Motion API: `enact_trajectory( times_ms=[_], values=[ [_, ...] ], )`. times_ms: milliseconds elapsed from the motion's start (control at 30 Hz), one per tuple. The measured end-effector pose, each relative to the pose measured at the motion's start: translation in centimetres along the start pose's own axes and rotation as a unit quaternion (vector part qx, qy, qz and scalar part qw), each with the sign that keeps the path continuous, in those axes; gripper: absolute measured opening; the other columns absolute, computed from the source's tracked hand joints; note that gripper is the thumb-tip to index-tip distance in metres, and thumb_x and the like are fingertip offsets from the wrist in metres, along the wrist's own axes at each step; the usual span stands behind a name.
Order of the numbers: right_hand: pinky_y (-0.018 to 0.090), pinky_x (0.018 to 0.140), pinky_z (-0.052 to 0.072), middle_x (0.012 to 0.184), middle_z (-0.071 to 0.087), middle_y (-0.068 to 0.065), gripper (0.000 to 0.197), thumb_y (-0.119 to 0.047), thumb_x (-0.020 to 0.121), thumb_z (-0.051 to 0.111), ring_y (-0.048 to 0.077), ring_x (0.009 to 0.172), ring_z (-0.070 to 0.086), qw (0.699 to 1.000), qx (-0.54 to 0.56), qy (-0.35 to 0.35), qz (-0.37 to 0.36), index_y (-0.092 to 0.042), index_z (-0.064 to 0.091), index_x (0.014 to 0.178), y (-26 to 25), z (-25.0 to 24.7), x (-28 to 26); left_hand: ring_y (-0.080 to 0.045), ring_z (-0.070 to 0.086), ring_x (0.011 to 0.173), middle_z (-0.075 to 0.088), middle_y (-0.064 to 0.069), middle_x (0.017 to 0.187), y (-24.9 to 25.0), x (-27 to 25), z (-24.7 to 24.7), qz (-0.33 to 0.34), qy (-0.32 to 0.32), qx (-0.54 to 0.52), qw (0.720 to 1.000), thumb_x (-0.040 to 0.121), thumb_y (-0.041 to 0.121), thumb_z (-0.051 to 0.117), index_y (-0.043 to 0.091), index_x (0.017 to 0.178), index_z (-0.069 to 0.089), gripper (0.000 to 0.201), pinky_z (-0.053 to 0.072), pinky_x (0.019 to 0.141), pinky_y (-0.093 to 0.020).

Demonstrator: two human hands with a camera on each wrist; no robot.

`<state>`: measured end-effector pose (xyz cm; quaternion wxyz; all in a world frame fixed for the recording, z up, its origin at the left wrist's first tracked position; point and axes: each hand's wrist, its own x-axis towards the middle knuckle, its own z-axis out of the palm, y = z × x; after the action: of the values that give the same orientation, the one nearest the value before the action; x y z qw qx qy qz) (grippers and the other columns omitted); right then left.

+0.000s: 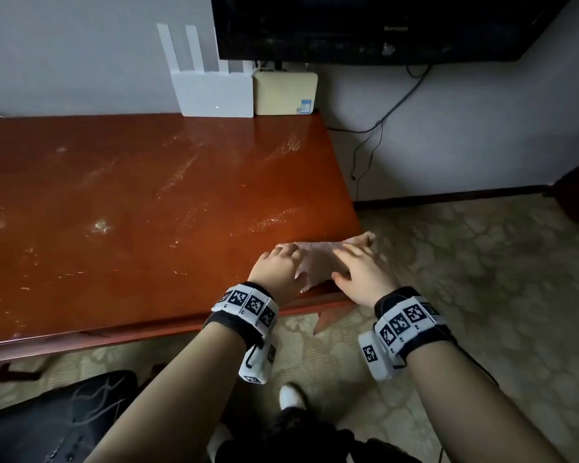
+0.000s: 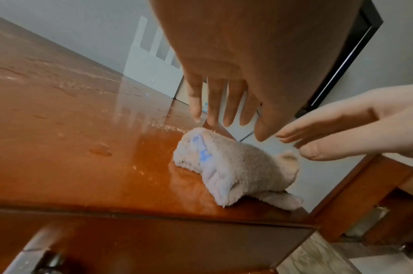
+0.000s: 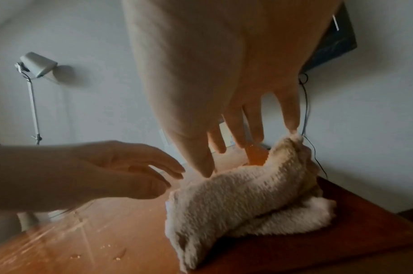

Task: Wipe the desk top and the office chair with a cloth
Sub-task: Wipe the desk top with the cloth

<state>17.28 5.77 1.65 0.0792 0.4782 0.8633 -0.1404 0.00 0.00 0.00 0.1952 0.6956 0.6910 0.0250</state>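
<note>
Cloth [image 1: 318,260]: pale, fluffy, bunched into a loose roll; lay on the near right corner of the counter [image 1: 141,208], one end reaching the right edge.

Counter: reddish-brown, glossy, streaked and spotted with pale smears across the top.

Left hand [image 1: 278,267]: poised over the left end of the cloth, fingers [image 2: 212,103] straight and slightly spread, holding nothing; seen clear above the cloth in the left wrist view.

Right hand [image 1: 361,272]: spread over the right end of the cloth, fingers [image 3: 252,122] extended; one fingertip touched the raised far end of the cloth in the right wrist view; contact of the rest could not be told.

Office chair [image 1: 57,426]: black seat, lower left, near the front edge of the counter.

White router [image 1: 214,91]: stood at the far edge of the counter against the wall, antennas upright. Beige box [image 1: 284,93]: just beside it on the right.

Black screen [image 1: 375,25]: mounted on the wall above, cables [image 1: 381,121] hanging below.

White lamp [image 3: 37,64]: stood by the wall, seen in the right wrist view.
</note>
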Motion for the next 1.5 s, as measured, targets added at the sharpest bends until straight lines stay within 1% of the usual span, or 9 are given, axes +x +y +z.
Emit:
enact_trajectory(
  times_ms=[133,300,567,733,933,1033,1133,1267,1500],
  values=[
    [0.046,0.114,0.011,0.158,0.014,0.001,0.062,-0.042,0.093,0.048,0.021,0.144,0.009,0.999,-0.018,-0.029,0.011,-0.029,0.022,0.148,1.3,1.6,1.6,-0.025,0.021,0.142,0.02,-0.003,0.156,0.4,1.6,1.4,-0.004,-0.029,0.01,1.0,0.095,0.043,0.045,0.017,0.151,0.017,0.068,0.023,0.113,-0.037],
    [0.047,0.116,0.005,0.157,0.016,-0.001,0.066,-0.043,0.092,0.049,0.021,0.145,0.005,0.999,-0.026,-0.041,-0.012,-0.036,0.016,0.149,2.5,3.2,3.2,-0.022,0.018,0.143,0.021,0.0,0.156,0.5,3.3,2.8,-0.014,-0.014,0.025,0.999,0.092,0.057,0.042,0.024,0.15,0.02,0.07,0.017,0.112,-0.043],
    [0.04,0.114,0.013,0.147,0.035,-0.004,0.061,-0.045,0.088,0.057,0.022,0.136,0.021,0.999,0.003,-0.02,-0.036,-0.036,0.034,0.143,3.9,3.8,4.3,-0.021,0.02,0.141,0.03,0.005,0.152,0.4,4.1,3.7,-0.03,-0.015,0.004,0.999,0.087,0.06,0.049,0.029,0.147,0.028,0.071,0.009,0.116,-0.046],
    [0.039,0.106,0.027,0.143,0.038,-0.005,0.057,-0.047,0.086,0.059,0.026,0.129,0.025,0.999,0.01,-0.037,-0.027,-0.039,0.039,0.139,4.4,3.6,3.8,-0.022,0.028,0.137,0.037,0.005,0.148,0.7,4.0,3.5,-0.018,-0.022,-0.014,0.999,0.083,0.058,0.057,0.031,0.145,0.033,0.072,0.014,0.114,-0.042],
    [0.041,0.105,0.028,0.145,0.035,-0.007,0.055,-0.047,0.088,0.055,0.024,0.131,0.026,0.999,-0.002,-0.032,-0.027,-0.04,0.038,0.14,5.0,4.3,1.7,-0.019,0.024,0.14,0.031,0.005,0.152,0.8,2.7,4.2,0.007,-0.047,-0.048,0.998,0.085,0.061,0.052,0.031,0.148,0.026,0.074,0.011,0.115,-0.039],
    [0.048,0.112,0.016,0.152,0.026,-0.004,0.06,-0.046,0.089,0.052,0.026,0.137,0.02,0.999,-0.033,-0.027,-0.029,-0.039,0.027,0.145,4.0,4.1,1.4,-0.018,0.023,0.142,0.029,0.002,0.154,-0.8,1.7,3.7,-0.066,0.007,-0.113,0.991,0.093,0.053,0.045,0.026,0.149,0.025,0.065,0.012,0.115,-0.037],
    [0.06,0.112,0.005,0.159,0.002,-0.001,0.075,-0.057,0.086,0.049,0.031,0.143,0.0,0.996,-0.026,-0.08,-0.028,-0.049,0.004,0.146,2.9,4.9,0.9,-0.019,0.025,0.141,0.03,0.001,0.153,-3.2,0.5,3.1,-0.158,0.065,-0.108,0.979,0.099,0.033,0.041,0.022,0.147,0.03,0.051,0.017,0.113,-0.035],
    [0.066,0.11,0.008,0.157,-0.018,-0.008,0.073,-0.067,0.086,0.042,0.028,0.142,-0.021,0.994,0.015,-0.109,-0.005,-0.057,-0.004,0.142,2.3,6.4,0.9,-0.016,0.017,0.145,0.019,0.005,0.157,-5.4,-0.1,3.1,-0.159,-0.013,-0.021,0.987,0.1,0.024,0.037,0.025,0.15,0.023,0.052,0.011,0.116,-0.035],
    [0.055,0.115,0.008,0.159,-0.003,-0.009,0.062,-0.042,0.093,0.053,0.024,0.144,-0.014,0.996,0.056,-0.047,0.044,-0.046,0.02,0.145,1.4,6.9,1.0,-0.013,0.006,0.147,0.005,0.003,0.16,-6.8,1.6,2.7,-0.133,-0.142,0.022,0.981,0.099,0.018,0.034,0.02,0.152,0.01,0.058,0.001,0.118,-0.038]
  ],
)
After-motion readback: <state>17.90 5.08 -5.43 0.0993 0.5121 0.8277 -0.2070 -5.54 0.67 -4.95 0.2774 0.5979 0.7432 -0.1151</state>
